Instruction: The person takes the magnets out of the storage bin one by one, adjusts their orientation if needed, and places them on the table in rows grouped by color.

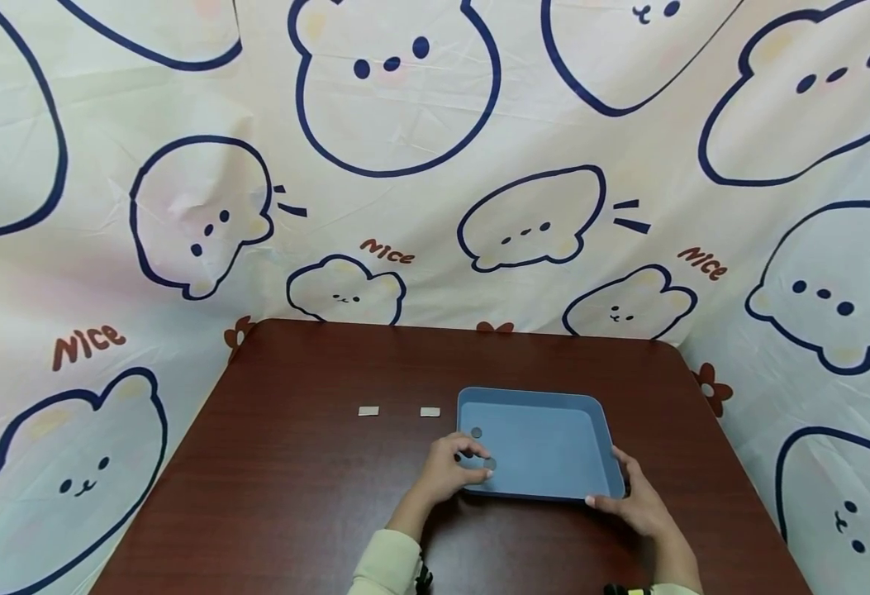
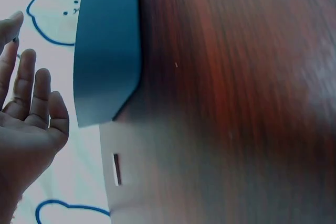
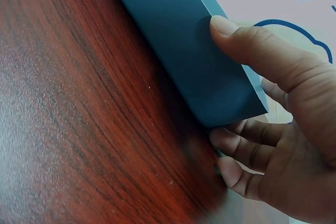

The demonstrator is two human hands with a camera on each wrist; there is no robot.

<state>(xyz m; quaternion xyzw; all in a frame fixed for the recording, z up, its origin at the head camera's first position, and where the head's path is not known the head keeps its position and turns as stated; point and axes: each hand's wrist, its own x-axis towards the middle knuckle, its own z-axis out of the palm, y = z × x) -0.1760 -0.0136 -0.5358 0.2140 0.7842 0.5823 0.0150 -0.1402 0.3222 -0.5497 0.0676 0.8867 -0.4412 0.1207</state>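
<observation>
A shallow blue tray [image 1: 546, 446] sits on the table. Over its left front part, my left hand [image 1: 445, 471] pinches a small round grey disc [image 1: 490, 464], coin-like, between thumb and index finger. The left wrist view shows that hand [image 2: 31, 103] at the edge, its other fingers loosely bent and only a dark sliver at the pinch. A similar disc [image 1: 477, 432] lies inside the tray near its left wall. My right hand [image 1: 639, 500] holds the tray's front right corner, thumb on the front wall. In the right wrist view, its fingers curl around that corner [image 3: 231, 103].
Two small whitish rectangular pieces [image 1: 368, 411] [image 1: 430, 411] lie on the brown table [image 1: 316, 471], left of the tray. A printed cloth [image 1: 420, 207] with bear outlines hangs behind the table and along both sides.
</observation>
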